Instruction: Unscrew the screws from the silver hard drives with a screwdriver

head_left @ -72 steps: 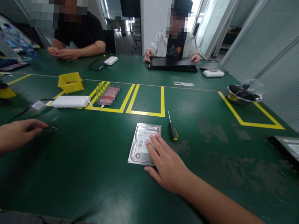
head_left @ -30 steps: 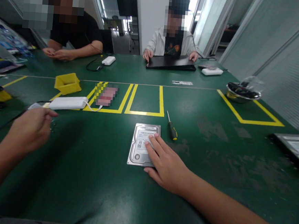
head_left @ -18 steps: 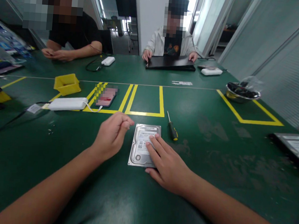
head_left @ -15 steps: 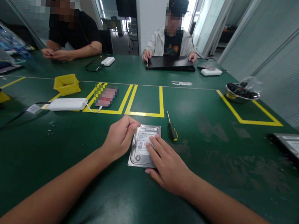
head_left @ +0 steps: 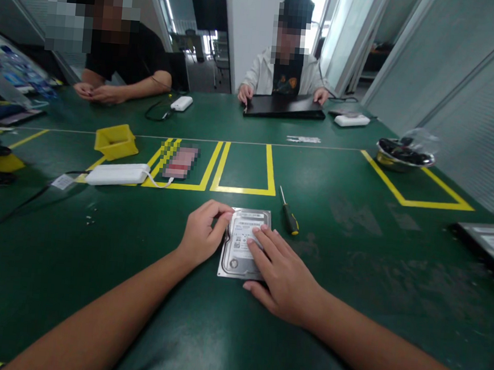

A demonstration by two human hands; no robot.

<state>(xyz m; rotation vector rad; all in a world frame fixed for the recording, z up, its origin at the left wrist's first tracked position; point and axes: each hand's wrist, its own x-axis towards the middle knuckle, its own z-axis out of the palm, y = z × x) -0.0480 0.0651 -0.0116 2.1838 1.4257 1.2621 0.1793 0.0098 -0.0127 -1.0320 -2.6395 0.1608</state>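
A silver hard drive (head_left: 235,252) with a white printed label lies flat on the green table in front of me. My left hand (head_left: 204,230) is at its upper left corner, thumb and index finger pinched together over the edge. Whether something small sits between those fingertips is too fine to make out. My right hand (head_left: 280,273) rests over the drive's right side, fingers stretched across the label and thumb by the near edge. Just beyond, to the right, lies a screwdriver (head_left: 289,216) with a black and yellow handle.
Small loose bits (head_left: 90,218) lie on the left. Farther back are a white power strip (head_left: 117,173), a phone (head_left: 182,163) and a yellow bin (head_left: 116,140). A metal bowl (head_left: 403,157) and another drive (head_left: 490,247) are at right. Two people sit opposite, one holding a black panel (head_left: 283,105).
The fingers of my left hand have opened out from a tighter curl into a pinch at the drive's corner. My right hand stays on the drive. The whole view has shifted slightly.
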